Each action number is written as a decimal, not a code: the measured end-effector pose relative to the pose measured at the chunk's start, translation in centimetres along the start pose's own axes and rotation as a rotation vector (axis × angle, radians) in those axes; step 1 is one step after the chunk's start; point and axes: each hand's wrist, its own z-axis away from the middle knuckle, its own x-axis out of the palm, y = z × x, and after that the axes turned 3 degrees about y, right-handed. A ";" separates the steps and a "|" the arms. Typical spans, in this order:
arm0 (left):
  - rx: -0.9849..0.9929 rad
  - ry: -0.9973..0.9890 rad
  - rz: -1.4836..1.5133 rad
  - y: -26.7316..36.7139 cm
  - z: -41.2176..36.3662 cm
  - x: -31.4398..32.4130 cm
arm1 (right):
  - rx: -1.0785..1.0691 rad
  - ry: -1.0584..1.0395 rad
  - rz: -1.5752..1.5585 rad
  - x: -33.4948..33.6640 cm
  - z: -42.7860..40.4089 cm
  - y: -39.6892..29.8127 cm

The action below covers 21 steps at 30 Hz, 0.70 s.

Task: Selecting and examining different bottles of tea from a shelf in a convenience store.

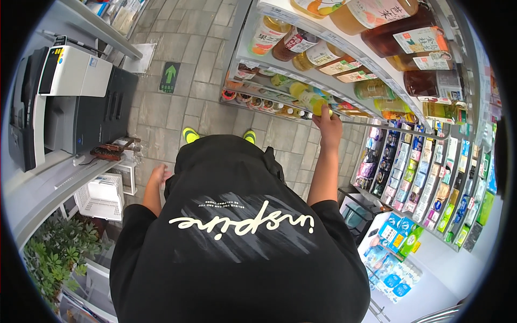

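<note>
My right hand (329, 126) reaches out to the drinks shelves and grips the capped end of a plastic bottle of yellow drink (305, 97). That bottle lies in front of the lower shelves, its label partly showing and its base pointing away from me. Whether it touches a shelf is hard to tell. Low at my side hangs my left hand (162, 174), slightly blurred, with nothing in it and its fingers loosely apart. Nearest to that hand is the black clothing I wear. Rows of bottled drinks (323, 53) stand on the shelf above the held bottle.
A metal rail (398, 130) runs along the shelf unit's near side. Beyond it are racks of small packaged goods (420, 177). To the left stand a large printer (80, 101), a white plastic basket (103, 198) and a leafy plant (60, 250). The tiled floor bears a green arrow sign (169, 76).
</note>
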 end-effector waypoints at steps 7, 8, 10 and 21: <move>0.309 -0.093 -0.266 -8.3 3.9 2.4 | -0.217 0.134 0.428 2.6 -5.4 4.5; 0.234 -0.077 -0.242 -7.6 4.3 2.6 | -0.271 0.226 0.501 2.4 -5.5 5.2; 0.148 -0.043 -0.193 -6.7 4.8 3.3 | -0.289 0.261 0.591 2.4 -5.2 5.2; 0.086 0.030 -0.078 -8.1 7.3 3.8 | -0.316 0.281 0.782 5.1 -7.2 4.4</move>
